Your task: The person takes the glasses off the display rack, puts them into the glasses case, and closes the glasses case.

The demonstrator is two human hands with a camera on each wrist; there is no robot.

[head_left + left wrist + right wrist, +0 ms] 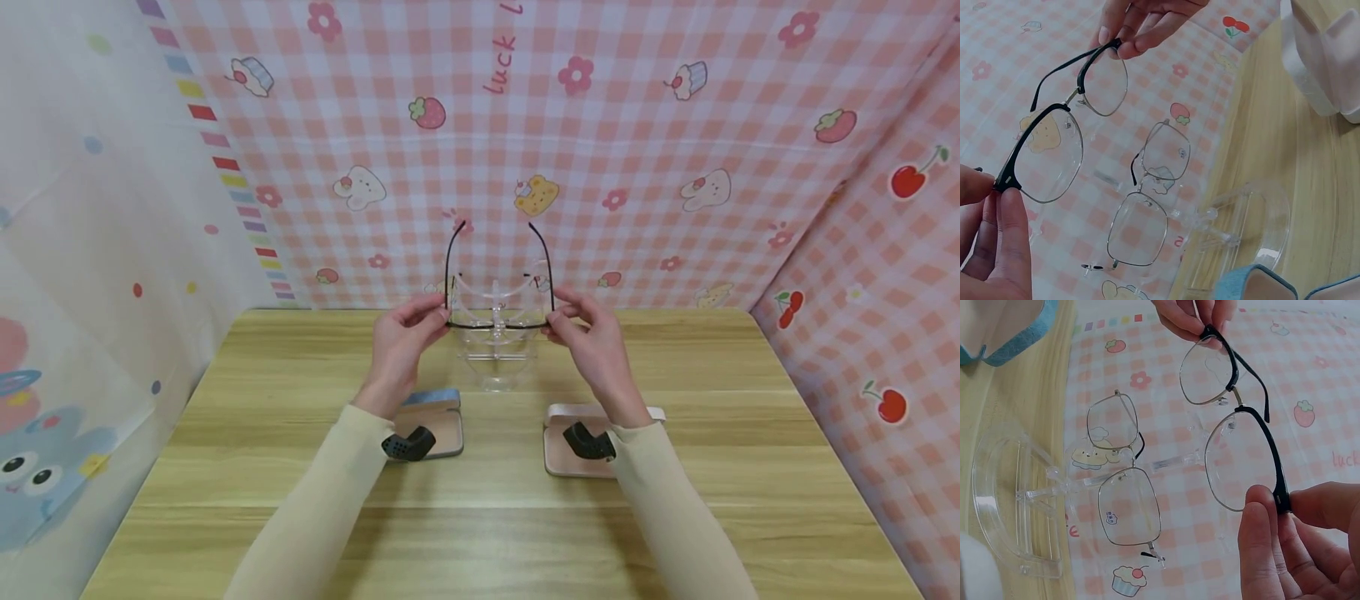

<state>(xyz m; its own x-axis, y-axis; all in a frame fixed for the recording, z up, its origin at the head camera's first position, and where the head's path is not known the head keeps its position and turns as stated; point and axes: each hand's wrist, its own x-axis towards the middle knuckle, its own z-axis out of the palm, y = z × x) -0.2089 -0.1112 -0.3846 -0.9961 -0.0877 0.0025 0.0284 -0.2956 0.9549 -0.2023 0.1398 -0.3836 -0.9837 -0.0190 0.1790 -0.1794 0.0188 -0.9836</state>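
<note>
My left hand (401,354) and right hand (597,350) pinch the two ends of a pair of eyeglasses (1050,153) with black brows and thin metal lower rims. Its temples are unfolded and, in the head view, point up toward the back wall. Behind and below it, a clear plastic display stand (984,500) stands on the table. A thin metal-framed second pair of eyeglasses (1130,506) sits on that stand. In the wrist views the held pair is apart from this second pair. Each hand has its thumb and fingertips at a front corner of the frame.
Two open glasses cases lie nearer on the wooden table (495,533): a blue one (442,398) under the left wrist and a white one (577,410) under the right. Black wrist devices (408,444) sit above them. A pink checked cloth (480,167) hangs behind.
</note>
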